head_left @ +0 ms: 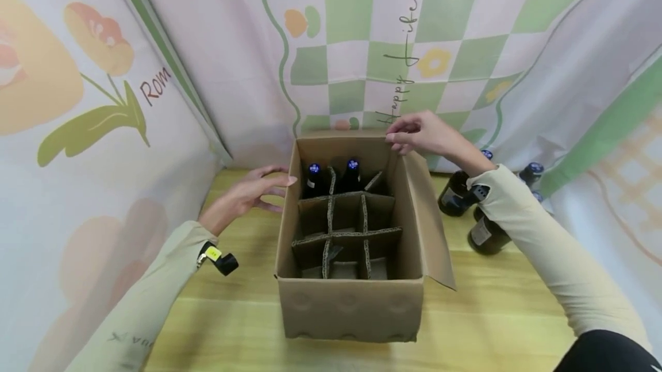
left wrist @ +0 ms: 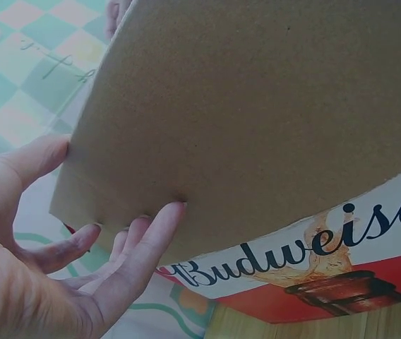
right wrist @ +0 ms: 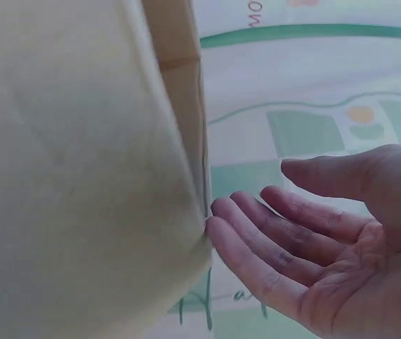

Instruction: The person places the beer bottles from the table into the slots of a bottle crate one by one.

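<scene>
A cardboard box stands upright with its top open and cardboard dividers inside. Two dark bottles with blue caps sit in its far row of compartments. My left hand is at the box's left side, fingers spread; in the left wrist view the fingertips touch a brown cardboard flap above a Budweiser print. At the far right corner is my right hand, its fingers loosely bent and touching the box edge, as the right wrist view also shows beside the flap.
Several dark bottles stand on the wooden table to the right of the box, partly behind my right forearm. A side flap hangs outward on the box's right. Patterned curtains enclose the table at the back and sides.
</scene>
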### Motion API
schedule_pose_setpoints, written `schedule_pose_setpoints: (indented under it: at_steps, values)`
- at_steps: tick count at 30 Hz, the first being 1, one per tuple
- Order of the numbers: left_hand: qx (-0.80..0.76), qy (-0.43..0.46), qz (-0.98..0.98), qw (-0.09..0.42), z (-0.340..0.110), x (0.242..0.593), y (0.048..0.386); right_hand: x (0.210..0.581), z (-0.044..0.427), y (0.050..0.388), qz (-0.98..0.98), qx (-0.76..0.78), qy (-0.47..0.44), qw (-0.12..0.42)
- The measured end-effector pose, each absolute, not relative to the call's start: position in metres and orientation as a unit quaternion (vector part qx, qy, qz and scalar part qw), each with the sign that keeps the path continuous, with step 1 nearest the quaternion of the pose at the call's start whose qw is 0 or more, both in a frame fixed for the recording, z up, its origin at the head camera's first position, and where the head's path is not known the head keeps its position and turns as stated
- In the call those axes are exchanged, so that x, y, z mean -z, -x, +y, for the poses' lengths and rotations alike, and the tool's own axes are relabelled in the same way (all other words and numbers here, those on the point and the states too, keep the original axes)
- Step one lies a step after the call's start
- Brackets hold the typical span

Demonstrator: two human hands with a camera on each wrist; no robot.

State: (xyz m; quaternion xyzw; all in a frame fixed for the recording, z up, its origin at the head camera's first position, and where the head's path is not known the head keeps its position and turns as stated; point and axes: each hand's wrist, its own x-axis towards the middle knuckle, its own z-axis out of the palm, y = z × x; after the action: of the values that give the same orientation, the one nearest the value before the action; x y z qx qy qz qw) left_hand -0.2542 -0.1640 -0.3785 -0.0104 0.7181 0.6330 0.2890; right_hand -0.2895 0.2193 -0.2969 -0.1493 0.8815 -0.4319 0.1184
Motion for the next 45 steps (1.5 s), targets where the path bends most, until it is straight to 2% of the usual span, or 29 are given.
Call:
schedule_pose_setpoints:
  at_steps: [6, 15, 27, 37, 45]
  values:
    - [-0.637, 0.018, 0.714, 0.29, -0.165, 0.38, 0.253, 0.302, 0.233, 0.289, 0.882, 0.447, 0.126, 0.08]
    - [-0.637, 0.012, 0.713, 0.293, -0.163, 0.379, 0.254, 0.307, 0.262, 0.282, 0.932, 0.341, 0.127, 0.003]
    - [-0.636, 0.004, 0.712, 0.297, -0.165, 0.379, 0.254, 0.309, 0.291, 0.279, 0.963, 0.262, 0.039, 0.052]
    - [-0.636, 0.006, 0.714, 0.291, -0.164, 0.381, 0.255, 0.326, 0.314, 0.282, 0.978, 0.206, 0.001, 0.03]
    - [-0.636, 0.006, 0.715, 0.29, -0.164, 0.381, 0.254, 0.34, 0.335, 0.282, 0.979, 0.198, -0.013, 0.04]
